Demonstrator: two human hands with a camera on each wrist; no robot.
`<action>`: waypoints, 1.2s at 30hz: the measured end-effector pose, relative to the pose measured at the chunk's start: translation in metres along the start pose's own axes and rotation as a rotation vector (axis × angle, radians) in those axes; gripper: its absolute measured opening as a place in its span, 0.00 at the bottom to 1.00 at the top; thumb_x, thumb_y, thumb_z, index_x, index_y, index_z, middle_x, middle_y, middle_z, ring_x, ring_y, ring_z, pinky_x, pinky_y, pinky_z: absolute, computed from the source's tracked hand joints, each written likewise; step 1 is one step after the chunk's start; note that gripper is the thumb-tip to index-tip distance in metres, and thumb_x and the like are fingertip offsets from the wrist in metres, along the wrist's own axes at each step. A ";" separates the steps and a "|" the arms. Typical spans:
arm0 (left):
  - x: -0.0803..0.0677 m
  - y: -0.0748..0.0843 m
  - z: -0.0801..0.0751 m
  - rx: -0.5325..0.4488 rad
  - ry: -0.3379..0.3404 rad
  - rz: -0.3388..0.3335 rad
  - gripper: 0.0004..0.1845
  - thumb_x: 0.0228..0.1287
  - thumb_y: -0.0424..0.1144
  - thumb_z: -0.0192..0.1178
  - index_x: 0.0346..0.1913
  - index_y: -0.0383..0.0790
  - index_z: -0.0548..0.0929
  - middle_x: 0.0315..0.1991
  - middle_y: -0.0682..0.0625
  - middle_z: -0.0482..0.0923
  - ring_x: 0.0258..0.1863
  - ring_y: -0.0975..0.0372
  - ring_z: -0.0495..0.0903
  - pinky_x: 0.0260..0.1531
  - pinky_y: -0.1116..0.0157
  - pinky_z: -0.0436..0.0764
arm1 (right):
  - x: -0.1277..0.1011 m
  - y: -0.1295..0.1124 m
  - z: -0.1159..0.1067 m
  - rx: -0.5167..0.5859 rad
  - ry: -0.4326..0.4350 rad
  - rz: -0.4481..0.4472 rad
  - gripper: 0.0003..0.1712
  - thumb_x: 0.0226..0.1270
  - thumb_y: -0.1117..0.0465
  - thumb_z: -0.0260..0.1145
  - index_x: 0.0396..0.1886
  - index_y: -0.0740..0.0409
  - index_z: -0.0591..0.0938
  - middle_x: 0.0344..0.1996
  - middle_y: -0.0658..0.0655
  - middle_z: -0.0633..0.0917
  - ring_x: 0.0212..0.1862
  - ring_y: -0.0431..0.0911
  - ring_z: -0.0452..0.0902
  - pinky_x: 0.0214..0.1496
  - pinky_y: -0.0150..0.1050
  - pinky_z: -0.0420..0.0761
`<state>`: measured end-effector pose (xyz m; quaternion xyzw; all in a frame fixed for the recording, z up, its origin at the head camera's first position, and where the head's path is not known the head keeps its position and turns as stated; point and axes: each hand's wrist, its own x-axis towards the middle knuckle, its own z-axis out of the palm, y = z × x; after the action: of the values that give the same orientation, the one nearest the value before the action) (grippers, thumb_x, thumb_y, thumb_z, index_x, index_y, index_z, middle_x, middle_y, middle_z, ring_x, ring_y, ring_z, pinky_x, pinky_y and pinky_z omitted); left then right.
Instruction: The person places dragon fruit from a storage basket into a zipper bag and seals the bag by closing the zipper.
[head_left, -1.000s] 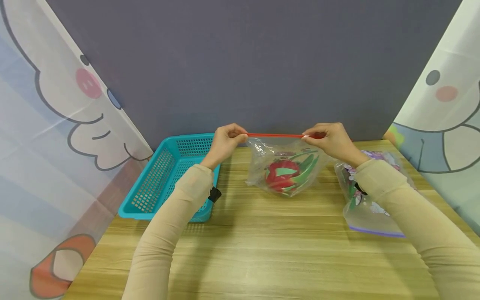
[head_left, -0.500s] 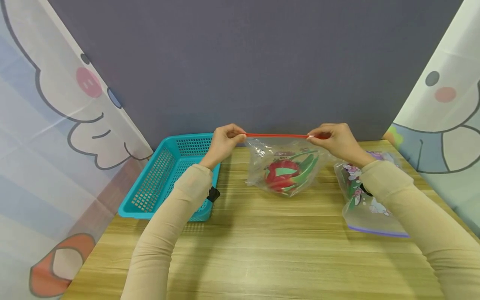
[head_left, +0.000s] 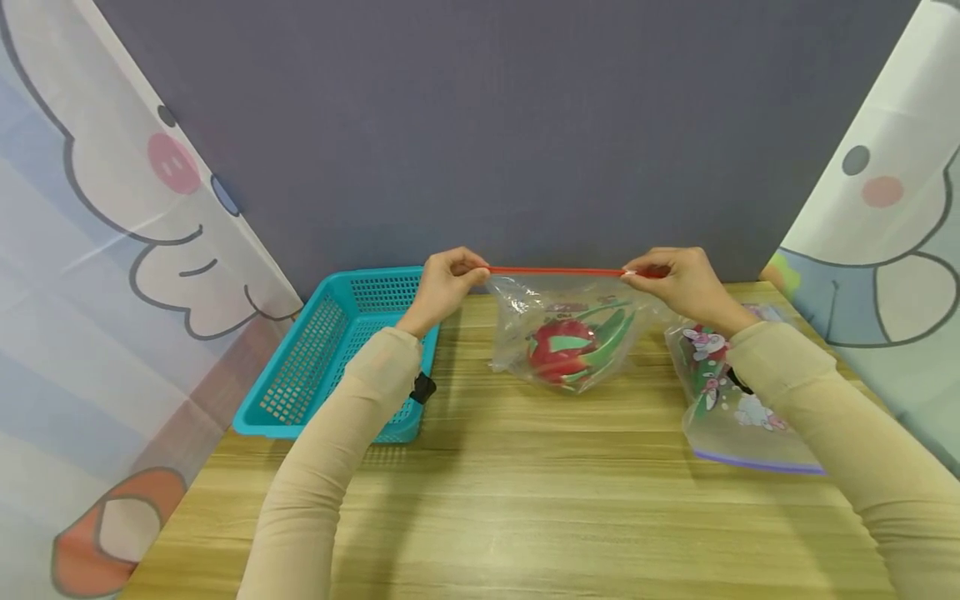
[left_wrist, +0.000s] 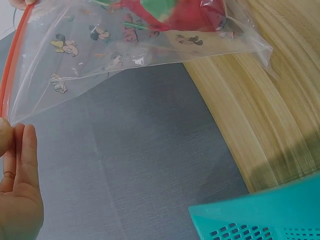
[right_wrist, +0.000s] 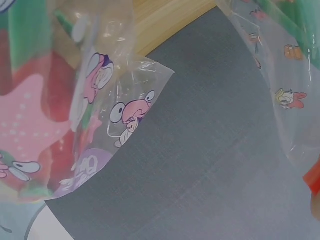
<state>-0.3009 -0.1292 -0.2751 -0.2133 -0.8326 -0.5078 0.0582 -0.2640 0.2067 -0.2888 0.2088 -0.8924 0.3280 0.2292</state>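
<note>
Left hand: my left hand (head_left: 444, 282) pinches the left end of the red zip strip (head_left: 557, 271), thumb and fingers pressed together on it.
Right hand: my right hand (head_left: 678, 279) pinches the same strip at its right end.
Zip bag: the clear printed zip bag (head_left: 567, 333) hangs between my hands, its bottom resting on the wooden table (head_left: 525, 492), far middle; red and green toy fruit (head_left: 570, 348) sits inside.
Left: teal basket (head_left: 330, 358), beside my left forearm.
Right: second zip bag (head_left: 738, 412) with a purple strip, lying flat, partly under my right arm.
</note>
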 end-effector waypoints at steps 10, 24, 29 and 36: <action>0.000 -0.001 -0.002 -0.004 -0.006 -0.019 0.06 0.60 0.39 0.60 0.38 0.42 0.83 0.36 0.46 0.82 0.42 0.52 0.81 0.38 0.62 0.80 | -0.003 0.001 -0.002 -0.010 0.010 -0.007 0.06 0.56 0.62 0.68 0.33 0.58 0.86 0.28 0.55 0.85 0.24 0.29 0.72 0.26 0.21 0.70; 0.000 -0.001 -0.003 0.019 -0.004 0.001 0.06 0.60 0.39 0.60 0.38 0.42 0.83 0.36 0.46 0.83 0.41 0.54 0.82 0.39 0.62 0.80 | -0.010 0.005 -0.008 0.009 0.018 0.050 0.06 0.57 0.60 0.68 0.34 0.56 0.86 0.30 0.53 0.84 0.25 0.32 0.73 0.26 0.21 0.71; 0.000 -0.001 -0.003 0.024 -0.009 -0.018 0.06 0.60 0.39 0.60 0.38 0.42 0.83 0.37 0.47 0.83 0.41 0.54 0.82 0.39 0.60 0.80 | -0.012 0.010 -0.010 -0.002 0.021 0.029 0.06 0.57 0.62 0.68 0.34 0.58 0.86 0.30 0.54 0.84 0.23 0.32 0.72 0.25 0.21 0.71; 0.000 -0.002 -0.002 0.031 -0.003 -0.029 0.07 0.60 0.39 0.60 0.39 0.40 0.83 0.36 0.47 0.83 0.38 0.59 0.82 0.41 0.60 0.80 | -0.015 0.015 -0.015 -0.025 0.034 0.057 0.07 0.57 0.61 0.68 0.34 0.58 0.86 0.31 0.54 0.85 0.23 0.33 0.71 0.24 0.22 0.70</action>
<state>-0.3024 -0.1318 -0.2761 -0.2011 -0.8434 -0.4954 0.0530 -0.2553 0.2306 -0.2943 0.1748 -0.8980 0.3266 0.2376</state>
